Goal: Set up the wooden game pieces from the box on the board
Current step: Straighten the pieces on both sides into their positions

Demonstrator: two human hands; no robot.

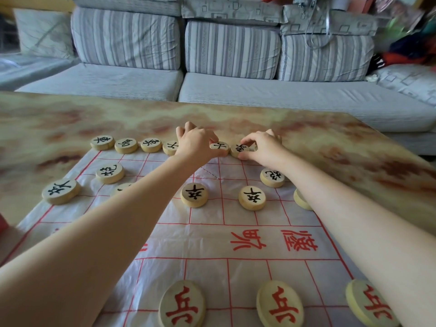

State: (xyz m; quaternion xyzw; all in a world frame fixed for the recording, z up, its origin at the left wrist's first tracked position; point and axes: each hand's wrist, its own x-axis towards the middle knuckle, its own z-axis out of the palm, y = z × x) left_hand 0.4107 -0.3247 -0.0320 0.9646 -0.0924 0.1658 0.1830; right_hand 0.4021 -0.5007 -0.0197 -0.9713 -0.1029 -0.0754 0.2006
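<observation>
A thin plastic board with a red grid lies on the table. Round wooden pieces with black characters line its far edge, such as the leftmost one. At that far row my left hand pinches a black-marked piece between thumb and fingers. Beside it my right hand grips another black-marked piece. Both pieces rest on the board's far line. More black pieces stand in the middle rows. Red-marked pieces sit near the front edge. The box is not in view.
The board lies on a marbled yellow-brown table. A grey striped sofa stands right behind the table's far edge. Clutter is piled at the sofa's right end. My forearms cross over the board's middle and hide some pieces.
</observation>
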